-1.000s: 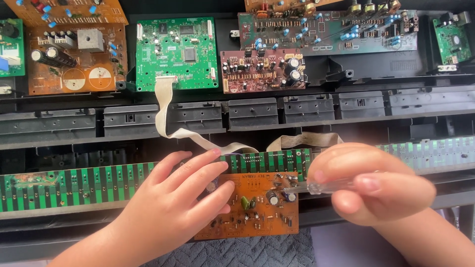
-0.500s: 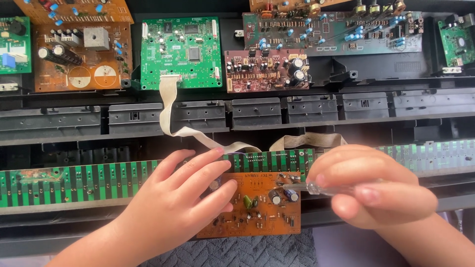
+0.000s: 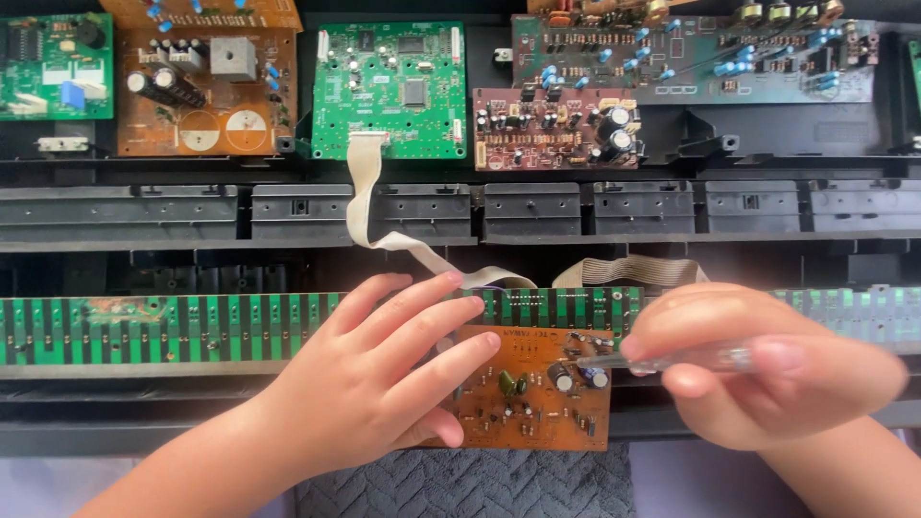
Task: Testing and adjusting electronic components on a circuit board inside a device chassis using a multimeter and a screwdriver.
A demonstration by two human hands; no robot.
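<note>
Orange circuit board (image 3: 542, 398) is pinned at six o'clock under the flat, spread-fingered left hand (image 3: 369, 384), gripping nothing. At four o'clock, the right hand (image 3: 767, 369) is curled shut around a clear-handled screwdriver (image 3: 672, 360), tip on the board. Behind lies a long green strip board (image 3: 173, 326).

The left hand (image 3: 369, 384) lies flat, palm down, fingers spread forward. The right hand (image 3: 767, 369) is curled closed, fingertips pinched together.
</note>
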